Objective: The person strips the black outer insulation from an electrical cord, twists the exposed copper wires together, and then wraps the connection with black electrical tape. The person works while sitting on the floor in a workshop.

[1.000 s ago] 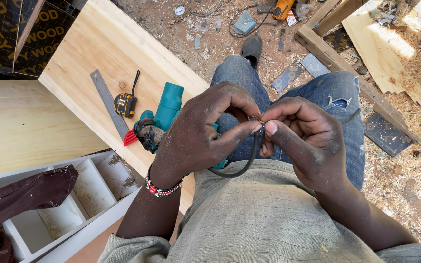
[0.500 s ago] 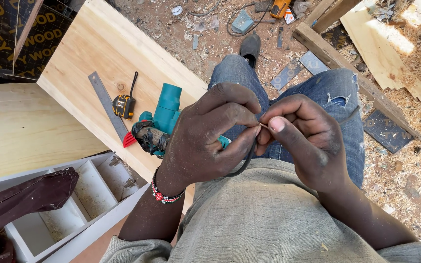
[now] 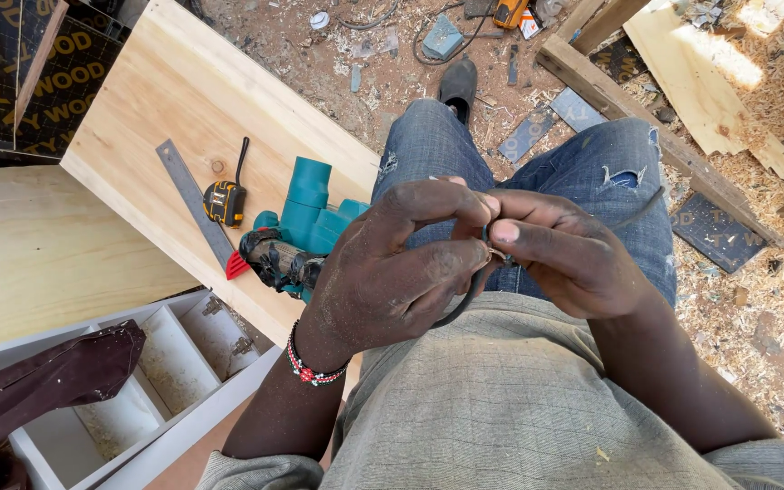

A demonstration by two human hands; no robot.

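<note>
At far left, black sheeting (image 3: pixel 11 68) with yellow lettering lies beside a pale wooden board (image 3: pixel 165 118) carrying a steel ruler (image 3: pixel 194 200), yellow-black tape measure (image 3: pixel 225 201) and teal power tool (image 3: pixel 306 222). Over the lap, the left hand (image 3: pixel 392 272) curls closed around a dark cable (image 3: pixel 466 295). The right hand (image 3: pixel 564 254) pinches the cable's end between thumb and fingertips.

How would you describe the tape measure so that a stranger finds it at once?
Look at the pale wooden board left of the person's knees. A grey metal ruler lies slanted on it, with a teal power tool further right. Between them sits the tape measure: small, boxy, yellow and black, with a black strap.
</note>
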